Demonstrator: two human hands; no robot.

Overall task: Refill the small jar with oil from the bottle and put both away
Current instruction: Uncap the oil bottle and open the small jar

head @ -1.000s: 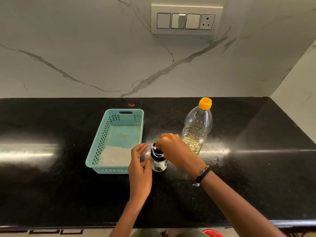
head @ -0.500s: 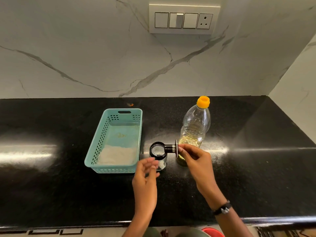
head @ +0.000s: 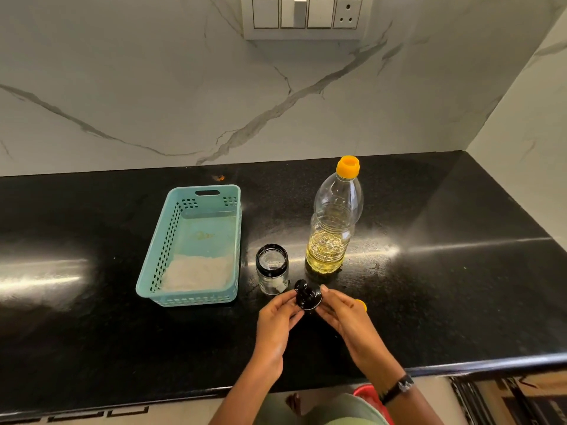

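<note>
Black granite counter (head: 429,302): pretty much everything is set on it, marble wall behind
Small jar (head: 271,269): clear glass with a black rim, stood upright with the mouth uncovered, between the basket and the bottle, looks basically empty
Jar lid (head: 307,295): black, pinched from both sides just in front of the jar, kept clear of the counter
Left hand (head: 274,325): fingertips closed onto the lid's left edge
Right hand (head: 346,320): thumb and fingers curled onto the lid's right edge, watch worn on the wrist
Oil bottle (head: 334,219): clear plastic, upright just right of the jar, yellow oil seen in the lower part only, orange cap (head: 347,167) fitted on top
Basket (head: 171,240): teal plastic, perforated sides, parked left of the jar, something white laid in its near end
Switch panel (head: 305,16): mounted up on the wall
</note>
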